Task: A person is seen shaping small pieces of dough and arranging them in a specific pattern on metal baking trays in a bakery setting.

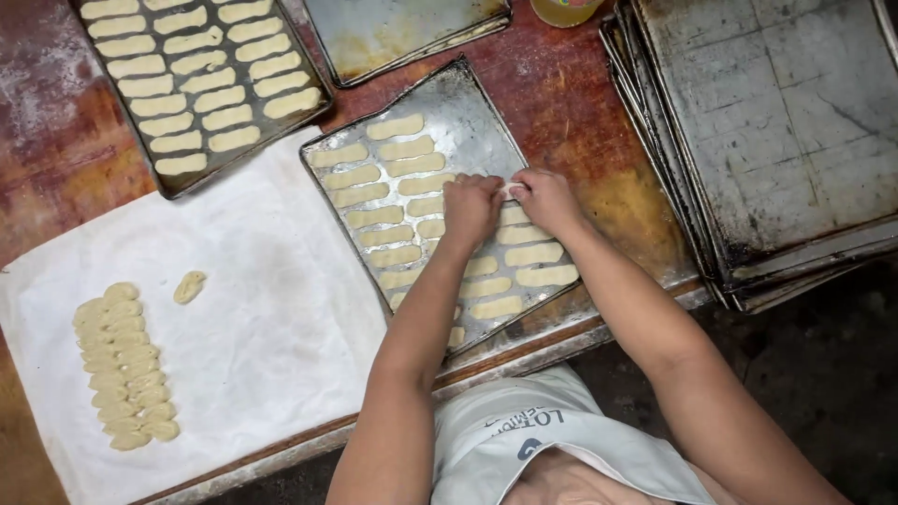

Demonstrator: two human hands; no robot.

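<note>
Pinched between the fingers of the left hand [470, 208] and the right hand [545, 198], both curled down over the half-filled baking tray [468, 108] on the desk [571, 103]: a pale dough strip [511, 192], barely showing amid rows of laid strips.

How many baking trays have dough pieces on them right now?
2. One full tray sits at the top left of the table; the other tray is in the middle under the left hand and right hand. The remaining trays look bare.
</note>
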